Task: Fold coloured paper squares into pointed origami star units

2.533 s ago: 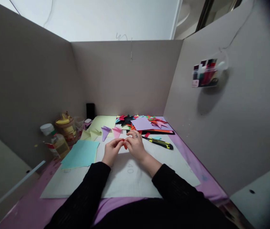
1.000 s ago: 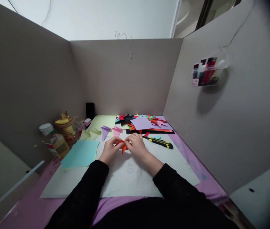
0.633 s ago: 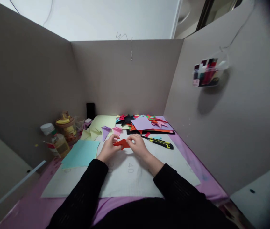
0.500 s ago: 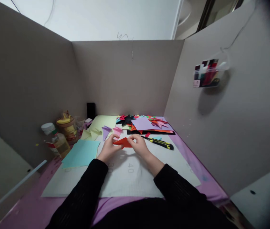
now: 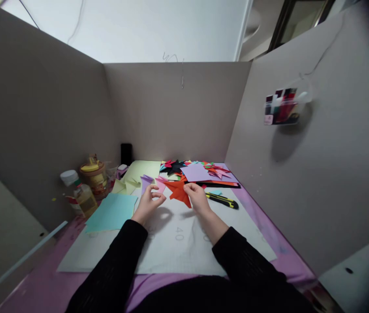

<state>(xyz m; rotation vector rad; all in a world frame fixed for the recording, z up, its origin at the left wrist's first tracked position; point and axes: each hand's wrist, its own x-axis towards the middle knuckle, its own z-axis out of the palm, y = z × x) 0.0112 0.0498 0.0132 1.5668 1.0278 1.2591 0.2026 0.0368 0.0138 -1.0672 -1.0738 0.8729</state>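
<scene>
The right hand (image 5: 198, 196) pinches the red folded paper (image 5: 179, 191) at its right edge and holds it just above the desk (image 5: 236, 221). The paper's long axis slants from far left to near right, its sharpest tip pointing near and right. The left hand (image 5: 148, 203) sits just left of it, fingers curled, seemingly not touching. A knife (image 5: 222, 200) lies to the right.

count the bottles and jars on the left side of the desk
2: a white-capped bottle nearest the left wall, and a yellow-lidded jar just behind it. Small clutter beyond the jar may hide more.
</scene>
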